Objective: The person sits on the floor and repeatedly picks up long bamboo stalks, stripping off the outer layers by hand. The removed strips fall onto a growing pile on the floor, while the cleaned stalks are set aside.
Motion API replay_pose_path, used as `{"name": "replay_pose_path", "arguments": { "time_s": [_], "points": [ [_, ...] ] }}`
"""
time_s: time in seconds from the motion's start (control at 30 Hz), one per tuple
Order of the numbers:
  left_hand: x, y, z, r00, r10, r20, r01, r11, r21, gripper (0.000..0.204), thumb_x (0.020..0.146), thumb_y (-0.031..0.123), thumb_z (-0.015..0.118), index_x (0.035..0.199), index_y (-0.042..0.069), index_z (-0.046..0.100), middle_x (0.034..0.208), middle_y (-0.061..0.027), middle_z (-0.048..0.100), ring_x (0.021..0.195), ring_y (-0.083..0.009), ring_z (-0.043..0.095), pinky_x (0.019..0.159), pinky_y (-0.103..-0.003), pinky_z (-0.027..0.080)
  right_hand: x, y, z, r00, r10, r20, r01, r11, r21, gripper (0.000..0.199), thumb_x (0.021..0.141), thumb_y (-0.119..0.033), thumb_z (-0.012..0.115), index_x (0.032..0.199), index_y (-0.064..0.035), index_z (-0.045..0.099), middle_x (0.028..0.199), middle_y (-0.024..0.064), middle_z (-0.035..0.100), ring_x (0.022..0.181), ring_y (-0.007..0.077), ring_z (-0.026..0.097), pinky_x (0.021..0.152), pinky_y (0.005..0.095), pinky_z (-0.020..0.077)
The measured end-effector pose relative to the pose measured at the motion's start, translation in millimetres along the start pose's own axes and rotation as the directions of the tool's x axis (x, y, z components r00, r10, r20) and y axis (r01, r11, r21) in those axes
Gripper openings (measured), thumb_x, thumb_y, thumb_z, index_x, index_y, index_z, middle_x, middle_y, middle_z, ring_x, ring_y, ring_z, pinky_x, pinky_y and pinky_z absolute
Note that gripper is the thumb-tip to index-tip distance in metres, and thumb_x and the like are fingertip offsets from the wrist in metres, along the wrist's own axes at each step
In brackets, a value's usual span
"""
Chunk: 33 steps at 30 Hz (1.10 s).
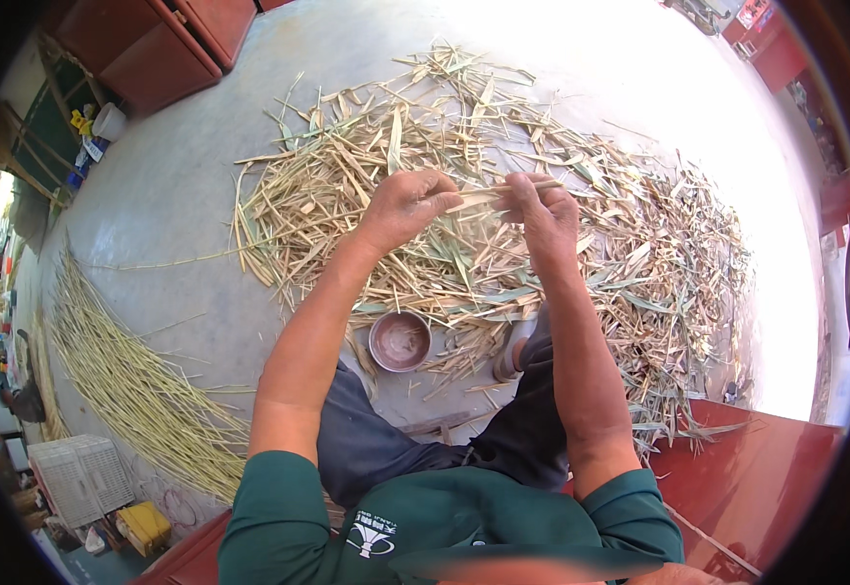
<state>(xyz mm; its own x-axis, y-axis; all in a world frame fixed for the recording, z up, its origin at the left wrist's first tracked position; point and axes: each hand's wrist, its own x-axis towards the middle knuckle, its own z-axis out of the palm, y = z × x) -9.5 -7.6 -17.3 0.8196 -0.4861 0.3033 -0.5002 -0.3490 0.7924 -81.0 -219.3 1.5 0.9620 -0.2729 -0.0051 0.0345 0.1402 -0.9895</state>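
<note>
Pale grey floor [181, 205], bright and washed out toward upper right; workshop-like clutter along the left rim, bent by the lens; white bucket [109, 122] far left, near a dark red cabinet [137, 49] at upper left; lower left, white slatted crate [79, 478] with a yellow object [144, 527] just beside it, exact kind unclear; next, big sheaf of thin green-yellow stalks [142, 395] flat on the floor, fanned at the far end; one long stalk [166, 263] lies apart from it, running right to the edge of the heap.

Round bowl [400, 341] on the floor near the left knee, pale matter inside, can't tell what; left hand [410, 207] above the heap, thumb and fingers pinching the near end of a dry strip [483, 198]; strip sits in the air between both hands, roughly level; right hand [542, 210] grips its other end, thumb on top, tip poking out to the right; heap of dry leaves and husks [327, 210] spreads below and behind, tan with some green blades, reaching well right; glossy red panel [766, 478] at lower right, a few leaves on its edge.
</note>
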Motion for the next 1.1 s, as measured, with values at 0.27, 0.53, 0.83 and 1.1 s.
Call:
{"name": "replay_pose_path", "arguments": {
  "time_s": [0.27,0.53,0.83,1.1],
  "points": [
    [0,2,3,0.961,0.275,-0.002,-0.250,0.873,0.418,0.019,0.085,0.023,0.075,0.081,0.007,0.064,0.063,-0.0120,0.061,0.060,-0.0357,0.057,0.063,-0.043,0.044,1,4,5,0.997,0.011,0.079,-0.015,0.998,0.054,0.029,0.102,-0.023,0.063,0.112,0.0036,0.067,0.103,0.0126,0.073,0.088,0.0166,0.072,0.074,0.0270,0.0544],
    [-3,-2,-6,0.986,0.154,0.065,-0.166,0.858,0.486,0.020,0.089,0.028,0.072,0.086,0.009,0.066,0.073,-0.0099,0.066,0.068,-0.0331,0.060,0.070,-0.041,0.043,1,3,5,0.999,-0.015,0.049,0.011,0.997,0.081,0.028,0.101,-0.023,0.064,0.113,0.0023,0.067,0.101,0.0134,0.074,0.086,0.0158,0.071,0.076,0.0276,0.0545],
    [0,15,-8,0.961,0.270,-0.058,-0.224,0.884,0.411,0.011,0.085,0.021,0.073,0.082,0.011,0.071,0.069,-0.0076,0.066,0.068,-0.0281,0.065,0.068,-0.041,0.043,3,10,8,1.000,0.003,-0.005,-0.002,0.980,0.198,0.030,0.100,-0.023,0.067,0.112,0.0039,0.065,0.099,0.0134,0.074,0.084,0.0175,0.073,0.077,0.0277,0.0590],
    [-1,20,2,0.925,0.358,-0.129,-0.242,0.814,0.529,0.015,0.081,0.019,0.078,0.077,0.011,0.065,0.062,-0.0057,0.061,0.063,-0.0263,0.062,0.066,-0.040,0.042,5,14,15,0.988,0.006,-0.157,0.018,0.988,0.152,0.035,0.097,-0.032,0.070,0.104,0.0025,0.065,0.089,0.0113,0.073,0.073,0.0166,0.072,0.067,0.0270,0.0586]
  ]
}}
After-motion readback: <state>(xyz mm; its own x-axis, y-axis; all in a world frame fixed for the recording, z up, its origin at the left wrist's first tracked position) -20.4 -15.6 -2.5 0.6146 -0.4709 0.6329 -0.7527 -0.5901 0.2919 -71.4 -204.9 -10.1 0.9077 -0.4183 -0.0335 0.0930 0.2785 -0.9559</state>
